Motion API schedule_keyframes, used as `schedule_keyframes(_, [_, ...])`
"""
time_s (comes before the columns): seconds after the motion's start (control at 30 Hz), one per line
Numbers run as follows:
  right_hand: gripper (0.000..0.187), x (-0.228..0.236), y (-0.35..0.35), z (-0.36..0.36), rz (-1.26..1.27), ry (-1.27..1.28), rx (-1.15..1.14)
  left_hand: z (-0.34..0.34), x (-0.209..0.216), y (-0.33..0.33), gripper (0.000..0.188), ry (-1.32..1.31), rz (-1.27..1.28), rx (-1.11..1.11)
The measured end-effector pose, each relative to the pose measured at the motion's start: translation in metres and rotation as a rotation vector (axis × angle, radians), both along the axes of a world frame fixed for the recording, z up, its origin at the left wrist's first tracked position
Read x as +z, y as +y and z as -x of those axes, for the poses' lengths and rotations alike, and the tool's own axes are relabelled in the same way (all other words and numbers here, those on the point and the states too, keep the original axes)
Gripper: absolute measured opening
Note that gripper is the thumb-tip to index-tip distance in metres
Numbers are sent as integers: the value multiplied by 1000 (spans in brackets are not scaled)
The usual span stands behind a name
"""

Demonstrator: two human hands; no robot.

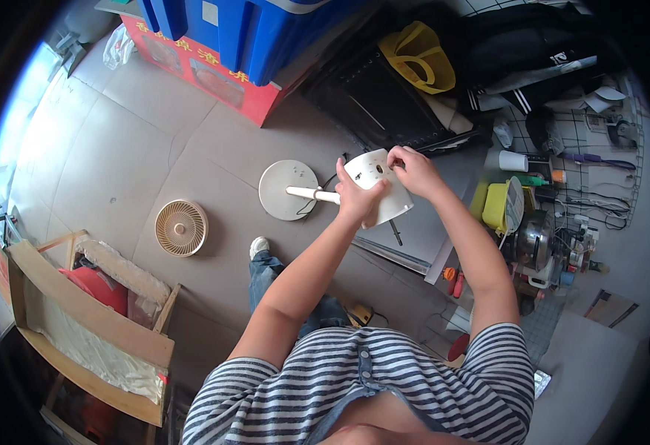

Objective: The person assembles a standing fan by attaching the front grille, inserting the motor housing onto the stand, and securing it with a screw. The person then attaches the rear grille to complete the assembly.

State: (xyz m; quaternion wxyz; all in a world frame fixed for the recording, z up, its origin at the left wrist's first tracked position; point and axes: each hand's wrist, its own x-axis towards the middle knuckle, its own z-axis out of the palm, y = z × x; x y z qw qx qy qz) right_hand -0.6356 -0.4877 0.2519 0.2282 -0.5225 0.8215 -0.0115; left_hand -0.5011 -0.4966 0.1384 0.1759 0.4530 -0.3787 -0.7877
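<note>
A white plastic fan housing [373, 167] with holes in its face sits in front of me, above a white pole [306, 193] on a round white base [277, 178]. My left hand [358, 196] is closed around the housing's near left side, with its thumb across the face. At the upper right of the housing, my right hand [416, 172] has its fingers pinched together by a hole; whatever is between them is too small to make out. A dark thin rod [396, 233] sticks out below the housing. On the floor to the left lies a round beige fan grille [182, 228].
A metal-topped surface [444, 185] stands right of the fan, with a black tray-like box [384, 104] and yellow bag [418, 58] behind. Tools and containers crowd the right side. Far left are a wooden frame [91, 319], a red box [199, 70] and a blue crate [251, 33].
</note>
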Motion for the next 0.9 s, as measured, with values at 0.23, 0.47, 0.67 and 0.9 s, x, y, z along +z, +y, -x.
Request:
schedule_keyframes(0.23, [11, -4, -3, -2, -121, 98, -110, 3, -6, 2, 122, 1, 53, 13])
schedule_keyframes(0.47, [11, 6, 2, 3, 97, -69, 17, 2, -7, 1, 123, 29, 27, 21])
schedule_keyframes(0.67, [5, -2, -6, 0, -15, -26, -74, 1, -1, 2, 116, -37, 76, 8])
schedule_keyframes(0.9, [5, 5, 3, 18, 104, -134, 287, 0, -1, 0, 113, -13, 57, 11])
